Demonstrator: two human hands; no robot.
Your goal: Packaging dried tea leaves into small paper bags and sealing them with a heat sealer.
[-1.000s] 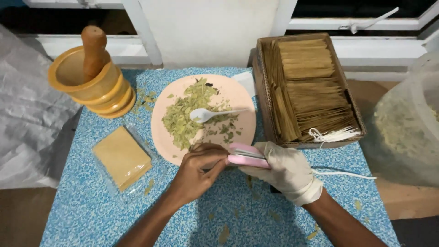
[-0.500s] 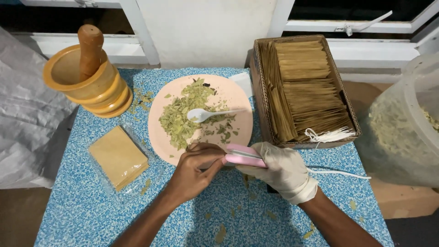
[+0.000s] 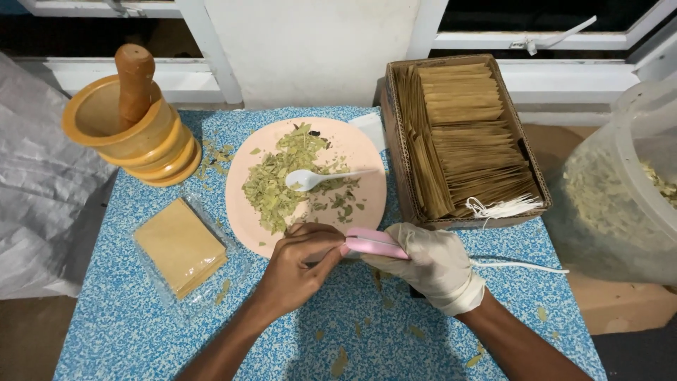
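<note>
- The left hand (image 3: 300,264), bare, is closed with its fingertips pinched at the front end of a small pink device (image 3: 374,243), low in the middle of the frame; whatever small item it pinches there is hidden by the fingers.
- The right hand (image 3: 430,264), in a white glove, is wrapped around this pink device and holds it firmly; a white cord (image 3: 522,267) runs from it toward the right.
- The device is just below the near rim of the pink plate (image 3: 367,159), above the table.
- Judging from what lies around, the work looks to be in the middle: a good heap of crushed dried leaves (image 3: 278,180) with a white spoon (image 3: 310,179) on it remains on the plate.
- The cardboard box (image 3: 525,152) at the upper right is full of brown paper sachets with white strings.
- A flat stack of empty brown sachets (image 3: 180,245) in clear wrap lies at the lower left.
- A wooden mortar with pestle (image 3: 127,116) stands at the upper left, on stacked bowls.
- The table (image 3: 127,331) has a blue speckled top with leaf crumbs scattered on it.
- Behind is a white wall with window frames; a grey plastic sheet is at the left edge and a large clear plastic tub (image 3: 620,190) with pale dried material at the right.
</note>
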